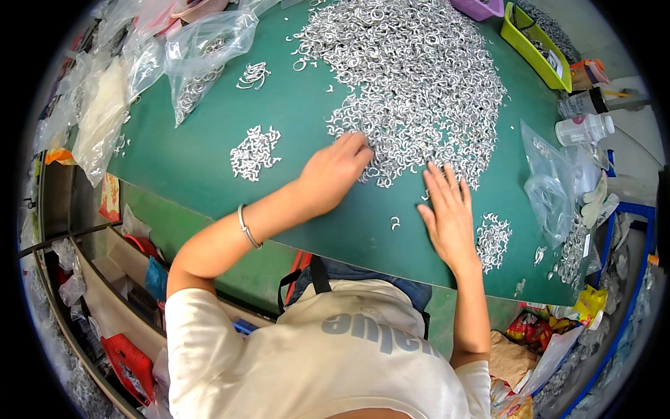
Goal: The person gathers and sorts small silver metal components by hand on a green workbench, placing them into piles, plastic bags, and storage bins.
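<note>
Leaning over the green worktop [209,160], the person rests both hands at the near edge of a big heap of small silver rings [412,77]. The left hand [335,171] pinches into it; the right hand [447,213] lies flat, fingers spread. Light, hard and slippery, the rings are probably best pinched singly by the rim.
</note>
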Demonstrator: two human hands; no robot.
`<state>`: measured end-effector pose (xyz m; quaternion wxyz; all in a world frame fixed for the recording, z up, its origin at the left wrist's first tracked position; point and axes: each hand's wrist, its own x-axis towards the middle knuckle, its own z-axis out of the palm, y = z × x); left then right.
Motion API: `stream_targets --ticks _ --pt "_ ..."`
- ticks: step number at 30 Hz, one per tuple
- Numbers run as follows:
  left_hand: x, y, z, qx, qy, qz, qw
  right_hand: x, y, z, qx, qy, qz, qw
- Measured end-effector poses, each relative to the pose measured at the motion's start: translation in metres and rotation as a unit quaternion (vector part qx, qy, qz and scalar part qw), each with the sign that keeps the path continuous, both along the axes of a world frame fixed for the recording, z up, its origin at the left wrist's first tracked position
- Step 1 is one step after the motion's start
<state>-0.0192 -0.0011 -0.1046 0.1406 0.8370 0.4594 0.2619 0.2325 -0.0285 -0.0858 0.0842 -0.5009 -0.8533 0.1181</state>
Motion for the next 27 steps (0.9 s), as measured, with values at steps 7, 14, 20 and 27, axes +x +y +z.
stream_targets --ticks 7,14,20,27 --pt "0.011 -0.023 0.016 -0.027 -0.041 0.008 0.999 -0.015 -0.028 0.011 -0.043 0.148 0.087 0.984" --pt "-0.003 -0.024 -0.007 -0.012 0.009 -0.023 1.0 -0.01 -0.033 0.005 -0.067 0.022 0.123 0.99" --pt "0.013 0.012 0.002 0.069 0.011 0.041 0.997 -0.019 0.002 0.005 0.043 0.05 0.025 0.997" --pt "0.006 -0.002 0.004 -0.043 0.035 -0.028 0.998 -0.026 0.001 -0.001 0.006 0.001 0.098 0.995"
